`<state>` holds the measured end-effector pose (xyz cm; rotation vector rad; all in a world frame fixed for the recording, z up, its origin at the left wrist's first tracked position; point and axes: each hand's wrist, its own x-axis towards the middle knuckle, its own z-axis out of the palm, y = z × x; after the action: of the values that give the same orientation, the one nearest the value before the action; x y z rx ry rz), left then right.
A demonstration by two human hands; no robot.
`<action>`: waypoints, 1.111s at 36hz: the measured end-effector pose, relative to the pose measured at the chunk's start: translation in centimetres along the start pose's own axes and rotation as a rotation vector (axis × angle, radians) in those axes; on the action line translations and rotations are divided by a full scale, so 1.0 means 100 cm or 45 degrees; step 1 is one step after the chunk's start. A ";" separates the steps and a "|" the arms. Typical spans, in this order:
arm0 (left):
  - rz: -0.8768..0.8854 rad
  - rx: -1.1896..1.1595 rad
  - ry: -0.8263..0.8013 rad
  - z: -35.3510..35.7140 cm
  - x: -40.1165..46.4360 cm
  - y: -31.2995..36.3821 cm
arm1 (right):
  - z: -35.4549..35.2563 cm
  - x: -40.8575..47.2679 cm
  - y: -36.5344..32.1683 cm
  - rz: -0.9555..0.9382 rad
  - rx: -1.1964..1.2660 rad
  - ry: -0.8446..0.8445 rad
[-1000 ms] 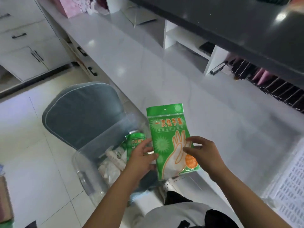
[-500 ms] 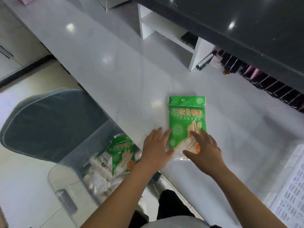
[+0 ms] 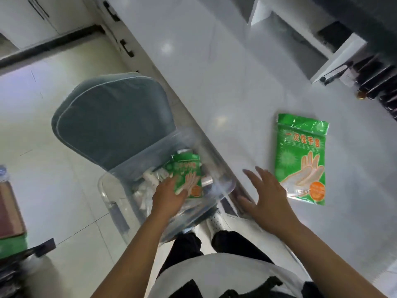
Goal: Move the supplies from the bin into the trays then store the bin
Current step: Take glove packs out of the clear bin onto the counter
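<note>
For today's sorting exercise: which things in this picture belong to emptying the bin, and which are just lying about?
Belong to the job:
clear plastic bin
green glove packet in the bin, under the left hand
green glove packet on the counter
white packets in the bin
right hand, open

Just lying about:
grey chair cushion
dark bottles

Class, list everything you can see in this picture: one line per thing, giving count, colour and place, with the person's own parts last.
Glove packet on counter: one, green, lying flat right of the bin.
Glove packet in bin: one, green, atop white wrapped supplies.
Bin: one, clear plastic, on the chair beside the counter.
Chair: one, grey-green cushion, left of the counter.
Counter: one, white, running diagonally.
Left hand: one, in the bin, gripping the packet there.
Right hand: one, fingers spread above the counter edge, holding nothing.
</note>
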<state>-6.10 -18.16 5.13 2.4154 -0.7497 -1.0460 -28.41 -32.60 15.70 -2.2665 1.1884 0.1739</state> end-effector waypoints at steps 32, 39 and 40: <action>-0.517 -0.107 -0.175 0.103 0.201 -0.086 | 0.051 0.110 0.008 -0.591 -0.344 0.558; -0.645 -0.208 -0.218 0.085 0.209 -0.083 | 0.051 0.110 0.007 -0.601 -0.299 0.587; -0.657 -0.313 -0.228 0.082 0.209 -0.080 | 0.051 0.110 0.007 -0.605 -0.296 0.590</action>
<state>2.20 -25.98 -15.76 2.3673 -0.0251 -1.4647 -21.65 -38.06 7.19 -2.8211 0.8256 -0.4376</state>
